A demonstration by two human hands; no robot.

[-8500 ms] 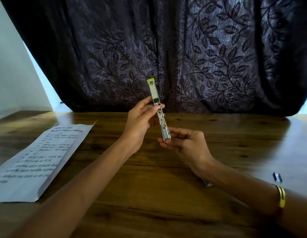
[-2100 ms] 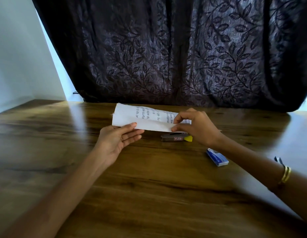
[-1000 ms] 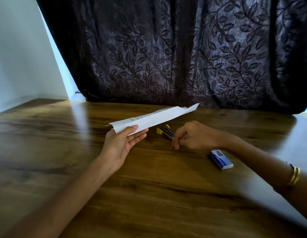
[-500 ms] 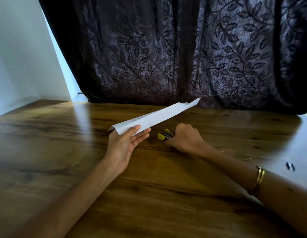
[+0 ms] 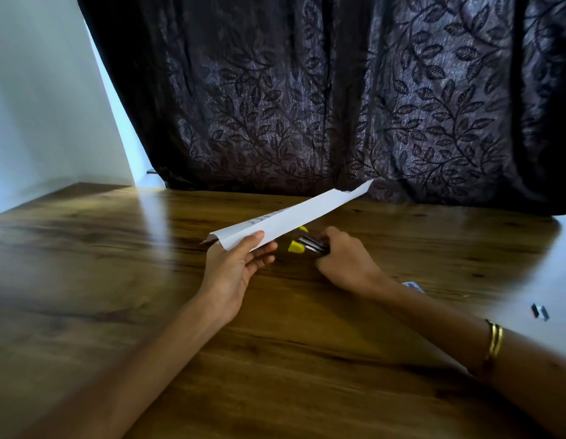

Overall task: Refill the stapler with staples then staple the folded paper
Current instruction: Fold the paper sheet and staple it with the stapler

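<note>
My left hand (image 5: 236, 267) holds the folded white paper (image 5: 294, 217) by its near end, above the wooden table (image 5: 117, 280); the strip slants up and away to the right. My right hand (image 5: 345, 261) is closed around the rear of the small metal stapler (image 5: 308, 243), which has yellow tips and points left, just under the paper's lower edge. The stapler's jaws look slightly parted. Part of the stapler is hidden by my fingers.
A blue staple box (image 5: 413, 286) peeks out behind my right wrist. A short strip of loose staples (image 5: 540, 312) lies at the far right of the table. A dark leaf-patterned curtain (image 5: 338, 96) hangs along the table's back edge.
Since 8.5 s ago the stapler went down and the paper was folded and picked up. In the last second my right hand closed on the stapler and lifted it slightly toward the paper.
</note>
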